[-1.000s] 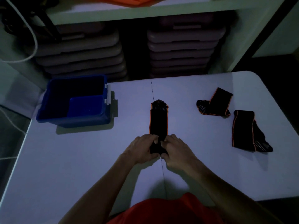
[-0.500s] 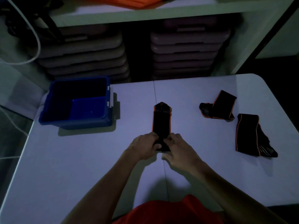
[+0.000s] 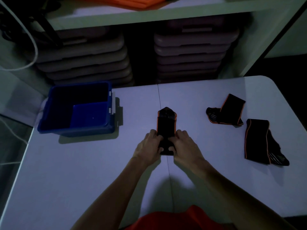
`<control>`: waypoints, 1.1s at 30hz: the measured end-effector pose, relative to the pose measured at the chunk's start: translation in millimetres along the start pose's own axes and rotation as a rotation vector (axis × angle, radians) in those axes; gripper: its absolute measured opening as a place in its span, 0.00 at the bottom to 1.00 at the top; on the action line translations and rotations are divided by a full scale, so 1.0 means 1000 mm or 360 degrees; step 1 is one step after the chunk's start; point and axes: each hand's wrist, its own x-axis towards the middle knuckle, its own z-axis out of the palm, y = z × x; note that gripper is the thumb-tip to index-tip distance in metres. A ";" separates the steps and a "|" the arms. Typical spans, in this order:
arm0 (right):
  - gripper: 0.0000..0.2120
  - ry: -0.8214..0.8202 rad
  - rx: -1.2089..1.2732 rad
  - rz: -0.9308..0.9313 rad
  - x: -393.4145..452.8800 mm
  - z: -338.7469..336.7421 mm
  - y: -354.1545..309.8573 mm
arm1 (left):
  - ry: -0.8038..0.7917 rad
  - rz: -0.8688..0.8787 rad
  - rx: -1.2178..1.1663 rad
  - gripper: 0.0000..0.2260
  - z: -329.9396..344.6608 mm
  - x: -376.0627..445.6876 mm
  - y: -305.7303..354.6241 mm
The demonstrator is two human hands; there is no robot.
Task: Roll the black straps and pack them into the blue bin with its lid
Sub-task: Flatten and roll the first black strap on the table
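A black strap with orange edging (image 3: pixel 166 121) lies lengthwise at the middle of the white table (image 3: pixel 83 171). Its near end is a small roll held between both hands. My left hand (image 3: pixel 149 146) grips the roll's left side and my right hand (image 3: pixel 183 146) grips its right side, thumbs on the near face. Two more black straps lie loose on the right: one folded (image 3: pixel 227 112) farther back, one longer (image 3: pixel 259 141) nearer. The open blue bin (image 3: pixel 49 117) stands at the table's back left corner. No lid shows apart from a pale piece at the bin's right rim.
Beyond the table stands a white shelf unit (image 3: pixel 166 15) with stacked grey-purple platforms (image 3: pixel 191 52) under it. A white cable (image 3: pixel 33 52) hangs at the left. The table's right corner is rounded, with dark floor beyond it.
Both hands have rolled the strap's near end away from me, so the flat part of the strap is shorter and the roll sits farther up the table.
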 end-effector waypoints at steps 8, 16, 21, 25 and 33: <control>0.26 0.0006 -0.0051 -0.0175 -0.008 0.012 0.009 | -0.0007 0.0025 0.0304 0.11 -0.009 0.014 0.010; 0.17 -0.0174 -0.0059 -0.0169 0.014 -0.002 0.012 | 0.0051 0.0069 0.0176 0.15 -0.013 0.015 0.005; 0.11 -0.0351 0.0172 0.0049 0.036 -0.021 0.016 | -0.0009 0.0006 0.0037 0.17 -0.014 0.021 0.002; 0.09 -0.0239 0.0317 0.0155 0.050 -0.015 0.023 | 0.0036 -0.0137 -0.0094 0.15 -0.018 0.033 -0.001; 0.20 0.0173 0.0260 0.0168 0.035 0.000 0.018 | 0.0168 -0.0552 -0.0224 0.19 -0.023 0.058 0.008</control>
